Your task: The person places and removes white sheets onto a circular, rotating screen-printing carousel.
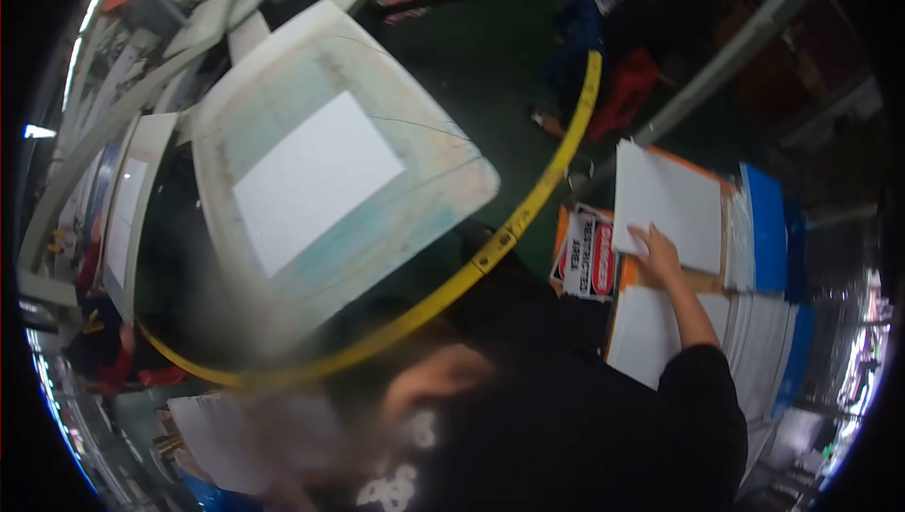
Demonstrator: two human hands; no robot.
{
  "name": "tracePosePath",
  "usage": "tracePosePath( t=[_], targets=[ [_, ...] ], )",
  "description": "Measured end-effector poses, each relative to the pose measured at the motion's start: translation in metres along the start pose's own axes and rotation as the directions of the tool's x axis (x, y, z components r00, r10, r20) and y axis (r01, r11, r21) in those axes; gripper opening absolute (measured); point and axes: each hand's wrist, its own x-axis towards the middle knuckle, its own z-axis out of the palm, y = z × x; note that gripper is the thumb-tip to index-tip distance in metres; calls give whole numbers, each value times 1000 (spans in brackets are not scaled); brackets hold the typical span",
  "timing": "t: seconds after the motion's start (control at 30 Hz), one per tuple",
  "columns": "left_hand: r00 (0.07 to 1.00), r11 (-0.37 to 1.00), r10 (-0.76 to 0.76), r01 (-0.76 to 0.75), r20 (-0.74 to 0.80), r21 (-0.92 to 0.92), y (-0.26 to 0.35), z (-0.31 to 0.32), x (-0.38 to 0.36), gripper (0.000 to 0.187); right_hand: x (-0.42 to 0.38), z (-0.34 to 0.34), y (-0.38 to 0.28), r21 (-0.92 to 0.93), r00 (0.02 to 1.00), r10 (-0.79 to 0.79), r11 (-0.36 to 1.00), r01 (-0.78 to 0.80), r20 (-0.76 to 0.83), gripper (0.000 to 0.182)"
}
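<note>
On the right, my right hand (657,255) has its fingers closed at the lower left edge of a white sheet (669,206), which lies on top of a stack. My left hand (325,451) is smeared by motion at the lower left, below a blurred bare forearm (438,378). It is near a pale white panel (212,437); whether it touches that panel I cannot make out. A white rectangular sheet (320,182) lies flat on a stained, pale board (443,168) in front of me.
A yellow curved rail (537,201) runs around the board. Printed signs reading "DANGER RESTRICTED AREA" (589,257) lie beside the stacks. A second stack of white sheets (646,333) and blue sheets (762,229) are at the right. Another person (99,342) is at the far left, and a red stool (630,92) stands beyond.
</note>
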Motion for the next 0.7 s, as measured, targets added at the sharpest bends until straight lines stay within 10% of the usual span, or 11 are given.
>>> tracePosePath(
  t=[0.03, 0.27, 0.47, 0.7],
  targets=[
    [998, 976, 45, -52, -38, -212, -1, -3, -2, 35, 3, -2, -1, -17, 1000, 11, 1000, -11, 10, 64],
    [972, 958, -222, 203, 75, 203, 17, 0, 3, 41, -26, -19, -15, 116, 995, -21, 993, 10, 96, 61],
    [989, 938, -93, 127, -118, 322, 18, 2, 16, 34, 2, -6, -26, -150, 949, -234, 967, 205, -213, 75],
    [977, 906, 2, 88, -213, 414, 9, -14, 18, 35, 45, -8, -10, -219, 963, -194, 947, 234, 187, 70]
  ],
)
